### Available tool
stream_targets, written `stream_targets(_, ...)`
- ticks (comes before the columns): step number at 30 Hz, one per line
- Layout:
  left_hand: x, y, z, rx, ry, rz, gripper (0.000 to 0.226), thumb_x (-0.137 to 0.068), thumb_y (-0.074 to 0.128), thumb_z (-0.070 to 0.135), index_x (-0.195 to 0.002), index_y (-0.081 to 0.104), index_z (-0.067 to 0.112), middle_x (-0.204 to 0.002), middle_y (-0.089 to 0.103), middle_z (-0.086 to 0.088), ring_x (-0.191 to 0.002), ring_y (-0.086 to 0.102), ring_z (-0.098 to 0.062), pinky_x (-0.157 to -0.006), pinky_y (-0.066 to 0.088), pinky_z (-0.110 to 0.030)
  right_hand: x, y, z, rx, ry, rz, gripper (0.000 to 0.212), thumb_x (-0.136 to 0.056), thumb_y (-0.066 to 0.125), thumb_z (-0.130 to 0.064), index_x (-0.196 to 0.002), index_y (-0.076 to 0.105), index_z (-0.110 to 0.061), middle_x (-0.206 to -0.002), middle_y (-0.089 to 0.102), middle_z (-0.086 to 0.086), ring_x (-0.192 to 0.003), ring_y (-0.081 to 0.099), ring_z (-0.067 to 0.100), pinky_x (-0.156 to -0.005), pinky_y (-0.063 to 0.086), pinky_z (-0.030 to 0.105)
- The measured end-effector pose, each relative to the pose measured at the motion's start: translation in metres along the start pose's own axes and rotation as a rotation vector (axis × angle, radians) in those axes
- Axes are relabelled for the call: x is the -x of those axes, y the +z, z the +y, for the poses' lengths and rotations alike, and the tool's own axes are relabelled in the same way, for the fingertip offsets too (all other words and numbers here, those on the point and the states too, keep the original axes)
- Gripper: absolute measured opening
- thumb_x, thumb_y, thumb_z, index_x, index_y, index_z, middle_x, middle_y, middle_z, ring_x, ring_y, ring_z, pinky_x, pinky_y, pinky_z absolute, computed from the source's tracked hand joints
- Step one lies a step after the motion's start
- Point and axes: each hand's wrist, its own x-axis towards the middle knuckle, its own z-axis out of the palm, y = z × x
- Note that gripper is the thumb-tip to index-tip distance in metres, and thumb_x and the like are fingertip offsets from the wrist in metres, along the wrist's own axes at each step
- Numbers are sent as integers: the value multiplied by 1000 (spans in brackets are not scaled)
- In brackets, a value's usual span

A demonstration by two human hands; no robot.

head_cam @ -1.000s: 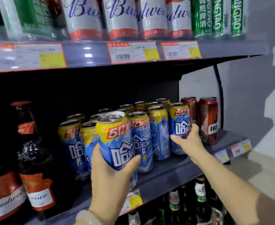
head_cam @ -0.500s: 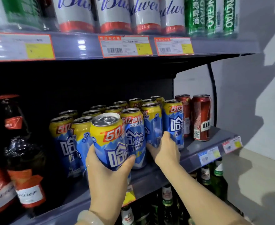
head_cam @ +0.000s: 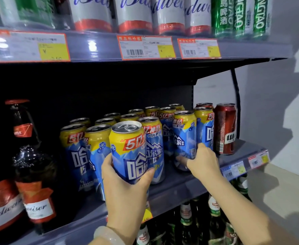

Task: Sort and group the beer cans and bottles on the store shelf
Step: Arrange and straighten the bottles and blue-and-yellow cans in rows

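Observation:
My left hand (head_cam: 125, 190) grips a yellow and blue beer can (head_cam: 129, 147) from below, lifted in front of the middle shelf (head_cam: 180, 190). Behind it, several matching yellow and blue cans (head_cam: 99, 147) stand in rows on that shelf. My right hand (head_cam: 202, 160) wraps around the lower part of one of these, a front-row can (head_cam: 185, 133), with thumb on its left and fingers on its right. Two red cans (head_cam: 225, 128) stand at the row's right end.
Dark Budweiser bottles (head_cam: 32, 174) stand at the left of the middle shelf. The upper shelf (head_cam: 95, 46) carries white Budweiser cans (head_cam: 134, 13) and green Tsingtao cans (head_cam: 240, 16). Green bottles (head_cam: 185, 220) fill the shelf below. A white wall (head_cam: 277, 103) lies to the right.
My right hand has moved left from the rightmost yellow and blue can to the front-row can beside it and closed around it. My left hand keeps holding its can, now slightly lower.

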Motion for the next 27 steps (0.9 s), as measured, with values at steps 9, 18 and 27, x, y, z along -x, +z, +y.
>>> stream_targets(9, 3, 2, 1, 46, -1, -3, 80, -60, 85, 6, -125, 39, 11, -111, 57, -1, -92, 59, 0, -66, 45, -1, 57, 18, -39, -288, -315, -234, 75, -74, 73, -37, -135, 32, -22, -125, 48, -5, -119, 48, 16, -98, 42, 35)
stream_targets(18, -8, 29, -7, 10, -12, 46, 74, -59, 86, 17, -115, 39, 25, -111, 52, 1, -105, 55, -18, -89, 50, -30, 51, 21, -39, -168, -187, -39, 55, -80, 68, -32, -123, 39, -12, -119, 59, 12, -110, 55, 32, -78, 43, 35)
stream_targets(27, -29, 49, -22, -103, -141, -29, 56, -73, 78, 19, -111, 38, 13, -105, 47, 0, -112, 50, -27, -95, 45, -43, 42, 23, -26, -130, -200, 42, 35, -76, 73, -30, -90, 46, -13, -98, 63, 10, -97, 58, 31, -66, 37, 31)
